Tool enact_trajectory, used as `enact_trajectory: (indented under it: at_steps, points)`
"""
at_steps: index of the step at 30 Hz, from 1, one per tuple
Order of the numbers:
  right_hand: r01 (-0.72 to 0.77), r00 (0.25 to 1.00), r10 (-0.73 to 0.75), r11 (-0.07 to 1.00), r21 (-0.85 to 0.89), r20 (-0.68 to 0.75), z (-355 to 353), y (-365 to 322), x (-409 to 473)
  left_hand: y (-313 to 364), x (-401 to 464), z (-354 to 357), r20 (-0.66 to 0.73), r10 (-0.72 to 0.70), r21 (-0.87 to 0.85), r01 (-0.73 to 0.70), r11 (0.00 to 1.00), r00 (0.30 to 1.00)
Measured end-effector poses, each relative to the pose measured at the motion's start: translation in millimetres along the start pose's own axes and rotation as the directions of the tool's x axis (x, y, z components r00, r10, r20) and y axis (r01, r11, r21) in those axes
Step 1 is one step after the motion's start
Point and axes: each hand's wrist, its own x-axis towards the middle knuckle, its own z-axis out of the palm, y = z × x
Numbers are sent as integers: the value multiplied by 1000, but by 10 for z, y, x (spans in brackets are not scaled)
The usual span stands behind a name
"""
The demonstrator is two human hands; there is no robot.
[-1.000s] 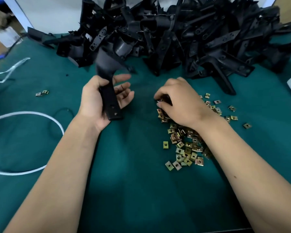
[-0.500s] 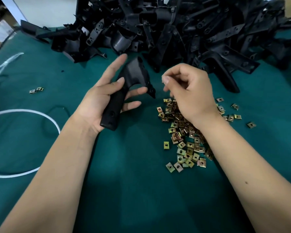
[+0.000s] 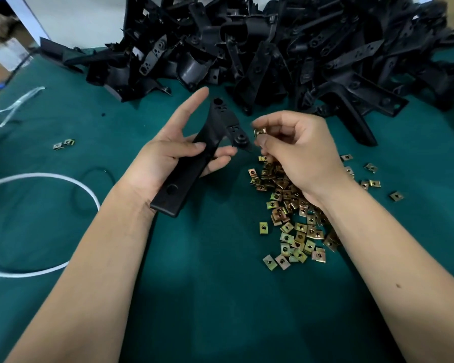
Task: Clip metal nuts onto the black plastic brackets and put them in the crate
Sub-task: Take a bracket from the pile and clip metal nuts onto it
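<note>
A: Where's the bracket?
B: Mid-frame, the left hand [image 3: 168, 155] grips the black bracket [image 3: 194, 158], index straight.
A: The right?
B: The right hand [image 3: 299, 153] pinches a metal nut [image 3: 260, 132] beside it, above the nut pile [image 3: 291, 213] on the green surface [image 3: 207, 284]

place: factory assembly bench | signs: green mat [image 3: 199, 297] over the table | big heap of black brackets [image 3: 286, 48] | loose pile of metal nuts [image 3: 294, 231]
</note>
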Motion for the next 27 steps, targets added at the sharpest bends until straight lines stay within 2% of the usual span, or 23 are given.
enact_trajectory:
  at_steps: [4,8,11,14,16,21,27]
  points:
    - [-11,1000,11,993,-118,4,2,-35,-11,19,11,-5,-43,-18,-44,16,999,999]
    - [122,992,-109,946,-299,60,-5,-46,-34,14,-22,2,-82,-45,-63,40,997,996]
    - [209,977,-172,902,-378,129,18,-65,-50,7,-30,34,-83,-35,6,35,999,996]
    - [225,974,-193,889,-399,118,43,-53,-54,-6,-21,71,-111,-8,111,20,994,994]
    - [182,983,-164,914,-362,82,31,-44,-39,-13,-23,91,-113,1,179,19,984,994]
    - [30,997,-23,994,-102,71,26,-31,-33,-4,-30,134,-124,2,221,26,975,992]
    - [-20,990,22,1000,-21,140,23,-10,-26,16,-46,182,-141,17,162,6,987,990]
